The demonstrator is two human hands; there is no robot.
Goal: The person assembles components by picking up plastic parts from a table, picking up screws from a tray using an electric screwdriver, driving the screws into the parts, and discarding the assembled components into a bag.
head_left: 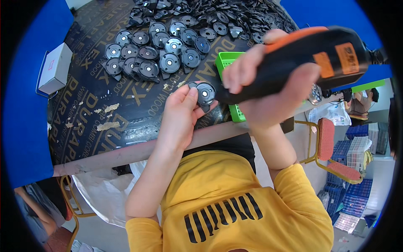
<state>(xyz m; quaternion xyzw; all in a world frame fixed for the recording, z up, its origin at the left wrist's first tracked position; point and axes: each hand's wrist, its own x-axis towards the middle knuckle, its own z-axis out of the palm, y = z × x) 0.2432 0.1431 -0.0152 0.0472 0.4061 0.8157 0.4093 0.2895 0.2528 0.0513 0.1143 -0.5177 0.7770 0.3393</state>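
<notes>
head view: looking down past a yellow shirt (226, 201) at a dark, worn tabletop (126, 136). holding a round black part (206, 93) in the left hand (178, 111), thumb pressed on its rim and fingers curled beneath, over the near side of the tabletop, with its pale centre facing up. gripping a black and orange power tool (294, 52) in the right hand (262, 110), fingers closed around the body and thumb laid along the near side, all slightly blurred. pointing the dark nose of the tool toward the right side of the part; cannot tell whether touching or just beside it. partly hidden behind the right hand and tool, a green basket (238, 114). beyond the left hand, a cluster of similar round parts (170, 63), mostly with discs upward, some overlapping. farther back, a loose heap of black pieces (260, 17). at far left, near the table edge, a white box (56, 68). off to the right, below table level, a red chair (326, 138) and stacked blue crates (357, 201).
</notes>
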